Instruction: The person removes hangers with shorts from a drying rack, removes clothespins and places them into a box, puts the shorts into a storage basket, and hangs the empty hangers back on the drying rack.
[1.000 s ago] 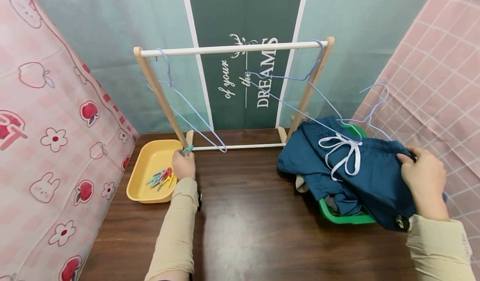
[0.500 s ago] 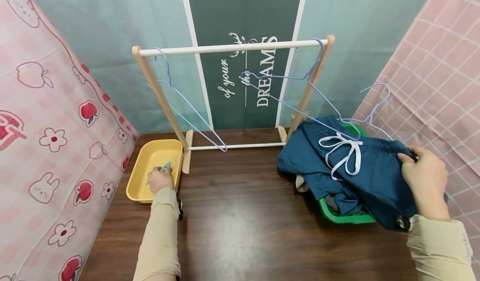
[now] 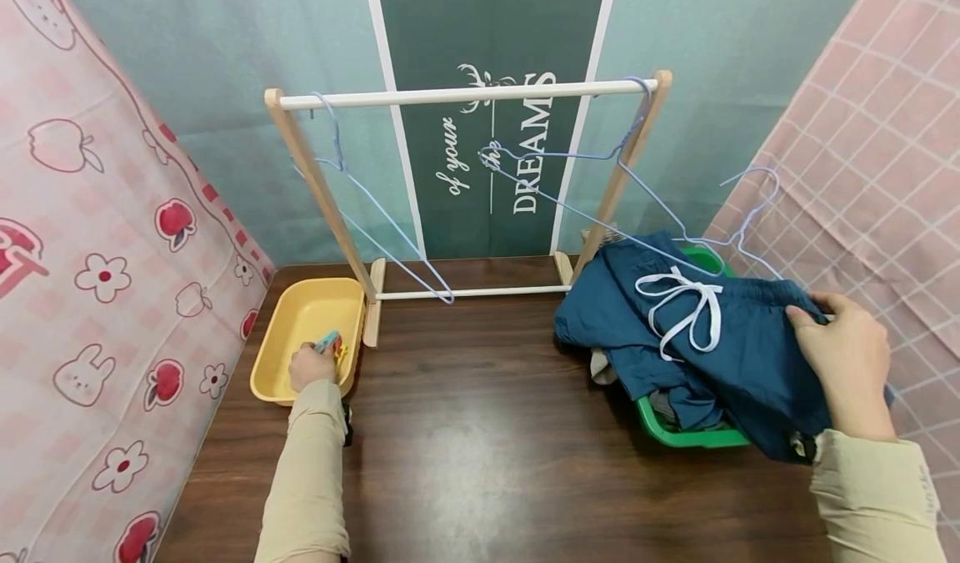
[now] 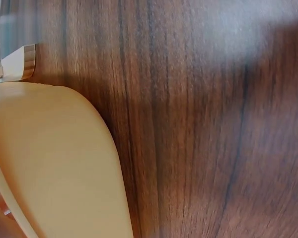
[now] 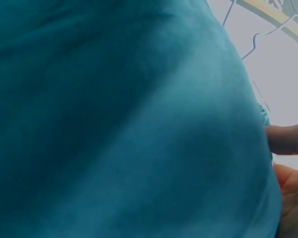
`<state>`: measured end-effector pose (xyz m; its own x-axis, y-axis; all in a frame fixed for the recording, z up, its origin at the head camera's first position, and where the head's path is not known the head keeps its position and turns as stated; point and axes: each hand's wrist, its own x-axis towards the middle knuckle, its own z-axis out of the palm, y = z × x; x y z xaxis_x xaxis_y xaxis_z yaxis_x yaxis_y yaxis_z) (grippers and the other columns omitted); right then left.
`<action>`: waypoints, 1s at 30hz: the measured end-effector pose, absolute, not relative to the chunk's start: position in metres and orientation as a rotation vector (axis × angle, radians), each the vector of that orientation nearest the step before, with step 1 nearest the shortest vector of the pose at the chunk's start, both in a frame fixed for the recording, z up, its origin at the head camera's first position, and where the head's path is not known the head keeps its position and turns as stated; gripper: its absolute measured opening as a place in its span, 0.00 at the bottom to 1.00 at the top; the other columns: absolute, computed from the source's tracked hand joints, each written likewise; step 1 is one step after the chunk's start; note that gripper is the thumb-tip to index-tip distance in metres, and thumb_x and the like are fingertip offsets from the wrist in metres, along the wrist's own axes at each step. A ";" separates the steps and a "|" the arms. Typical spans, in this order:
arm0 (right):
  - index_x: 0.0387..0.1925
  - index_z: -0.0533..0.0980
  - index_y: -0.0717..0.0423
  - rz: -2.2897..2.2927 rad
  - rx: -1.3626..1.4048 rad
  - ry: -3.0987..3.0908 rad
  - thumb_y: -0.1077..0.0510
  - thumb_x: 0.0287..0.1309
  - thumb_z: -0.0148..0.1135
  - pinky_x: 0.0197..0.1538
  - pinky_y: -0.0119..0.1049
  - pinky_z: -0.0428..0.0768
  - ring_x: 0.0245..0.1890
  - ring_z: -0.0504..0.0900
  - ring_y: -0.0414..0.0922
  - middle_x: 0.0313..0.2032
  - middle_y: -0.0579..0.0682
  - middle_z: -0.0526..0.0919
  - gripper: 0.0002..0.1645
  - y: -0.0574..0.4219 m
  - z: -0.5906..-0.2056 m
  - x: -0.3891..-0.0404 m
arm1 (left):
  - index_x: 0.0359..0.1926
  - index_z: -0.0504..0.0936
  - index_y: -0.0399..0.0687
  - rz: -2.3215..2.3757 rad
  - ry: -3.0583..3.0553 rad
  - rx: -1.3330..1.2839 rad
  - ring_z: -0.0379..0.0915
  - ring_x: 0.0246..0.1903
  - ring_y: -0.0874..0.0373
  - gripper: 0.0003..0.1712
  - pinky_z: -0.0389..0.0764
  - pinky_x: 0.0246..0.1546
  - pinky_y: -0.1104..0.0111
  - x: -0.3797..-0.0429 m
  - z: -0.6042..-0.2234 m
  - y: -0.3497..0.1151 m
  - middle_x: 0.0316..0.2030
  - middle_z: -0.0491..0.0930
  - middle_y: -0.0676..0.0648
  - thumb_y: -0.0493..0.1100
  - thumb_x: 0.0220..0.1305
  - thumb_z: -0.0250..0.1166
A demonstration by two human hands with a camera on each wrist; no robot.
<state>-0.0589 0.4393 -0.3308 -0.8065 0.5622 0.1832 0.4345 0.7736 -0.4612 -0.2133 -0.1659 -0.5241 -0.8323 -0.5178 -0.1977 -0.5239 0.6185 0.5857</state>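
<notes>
In the head view, my left hand (image 3: 311,365) is down inside the yellow basin (image 3: 270,338), its fingers curled at a teal clothespin (image 3: 327,340). Red and yellow clothespins (image 3: 342,353) show just beyond the fingertips; the hand covers others. My right hand (image 3: 847,354) grips the waistband end of dark blue shorts (image 3: 757,338), thumb on top. Their white drawstring is tied in a bow. A lavender hanger (image 3: 738,238) rises behind the waistband, its hook free. In the right wrist view, blue cloth (image 5: 139,119) fills most of the picture beside the thumb.
A wooden rack with a white top rail (image 3: 465,96) stands at the back. One lavender hanger (image 3: 390,229) hangs at its left end, another (image 3: 600,213) at its right, reaching over the shorts. Beneath the shorts is a green basket (image 3: 697,439) holding more clothes.
My left hand has gone from beside the rack's left foot down into the yellow basin, bringing the teal clothespin. My right hand has stayed on the shorts.
</notes>
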 end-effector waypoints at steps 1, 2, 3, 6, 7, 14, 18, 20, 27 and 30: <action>0.62 0.68 0.68 0.585 -0.775 -2.658 0.49 0.66 0.50 0.52 0.64 0.65 0.55 0.66 0.74 0.56 0.74 0.72 0.31 0.440 -0.331 -0.059 | 0.61 0.70 0.37 1.018 2.818 -0.897 0.69 0.54 0.34 0.26 0.72 0.53 0.43 -0.214 -0.525 -0.167 0.53 0.72 0.29 0.47 0.68 0.53; 0.62 0.67 0.67 0.590 -0.786 -2.661 0.47 0.66 0.50 0.52 0.64 0.65 0.55 0.66 0.73 0.57 0.73 0.71 0.33 0.440 -0.331 -0.059 | 0.62 0.69 0.37 1.013 2.817 -0.888 0.69 0.55 0.34 0.26 0.72 0.53 0.43 -0.214 -0.526 -0.168 0.54 0.72 0.29 0.47 0.68 0.53; 0.63 0.67 0.66 0.594 -0.796 -2.662 0.45 0.66 0.50 0.52 0.64 0.65 0.55 0.66 0.74 0.58 0.73 0.71 0.34 0.440 -0.331 -0.059 | 0.63 0.69 0.37 1.012 2.815 -0.883 0.68 0.55 0.34 0.26 0.72 0.53 0.43 -0.214 -0.526 -0.169 0.54 0.71 0.29 0.47 0.68 0.53; 0.64 0.67 0.63 0.600 -0.824 -2.655 0.39 0.65 0.48 0.52 0.64 0.65 0.56 0.66 0.74 0.59 0.72 0.70 0.38 0.440 -0.331 -0.061 | 0.64 0.67 0.38 1.014 2.811 -0.866 0.68 0.55 0.33 0.27 0.71 0.54 0.43 -0.215 -0.527 -0.171 0.55 0.71 0.29 0.47 0.68 0.53; 0.64 0.67 0.63 0.599 -0.831 -2.650 0.37 0.65 0.47 0.51 0.64 0.66 0.56 0.66 0.74 0.59 0.72 0.70 0.39 0.440 -0.331 -0.061 | 0.65 0.66 0.38 1.016 2.807 -0.864 0.68 0.56 0.33 0.28 0.71 0.54 0.43 -0.215 -0.526 -0.171 0.56 0.70 0.29 0.47 0.68 0.52; 0.63 0.70 0.58 0.629 -0.876 -2.610 0.34 0.65 0.43 0.47 0.64 0.66 0.56 0.67 0.73 0.58 0.70 0.72 0.38 0.438 -0.334 -0.063 | 0.68 0.60 0.37 1.200 2.781 -0.944 0.63 0.60 0.31 0.31 0.68 0.57 0.40 -0.220 -0.518 -0.161 0.61 0.66 0.28 0.46 0.69 0.53; 0.63 0.70 0.55 0.643 -0.895 -2.615 0.33 0.65 0.44 0.45 0.64 0.67 0.57 0.67 0.72 0.59 0.69 0.72 0.38 0.439 -0.335 -0.064 | 0.69 0.60 0.38 1.337 2.807 -0.949 0.65 0.60 0.34 0.29 0.68 0.58 0.40 -0.228 -0.512 -0.147 0.61 0.68 0.30 0.46 0.71 0.50; 0.62 0.71 0.54 0.650 -0.911 -2.605 0.34 0.65 0.44 0.46 0.64 0.66 0.57 0.67 0.72 0.60 0.68 0.72 0.36 0.440 -0.335 -0.064 | 0.68 0.61 0.39 1.366 2.842 -0.930 0.67 0.58 0.35 0.28 0.70 0.56 0.41 -0.231 -0.507 -0.137 0.59 0.70 0.32 0.45 0.72 0.49; 0.63 0.69 0.55 0.637 -0.927 -2.622 0.41 0.69 0.40 0.46 0.64 0.65 0.56 0.66 0.74 0.60 0.69 0.71 0.32 0.445 -0.336 -0.061 | 0.60 0.72 0.39 1.318 3.094 -0.791 0.74 0.50 0.36 0.21 0.76 0.46 0.43 -0.239 -0.497 -0.098 0.51 0.78 0.33 0.43 0.73 0.47; 0.65 0.67 0.56 0.625 -0.901 -2.647 0.44 0.71 0.39 0.46 0.65 0.65 0.56 0.66 0.75 0.59 0.70 0.70 0.30 0.447 -0.337 -0.060 | 0.57 0.74 0.38 1.315 3.195 -0.714 0.75 0.47 0.35 0.19 0.76 0.43 0.43 -0.240 -0.494 -0.082 0.47 0.79 0.33 0.43 0.73 0.49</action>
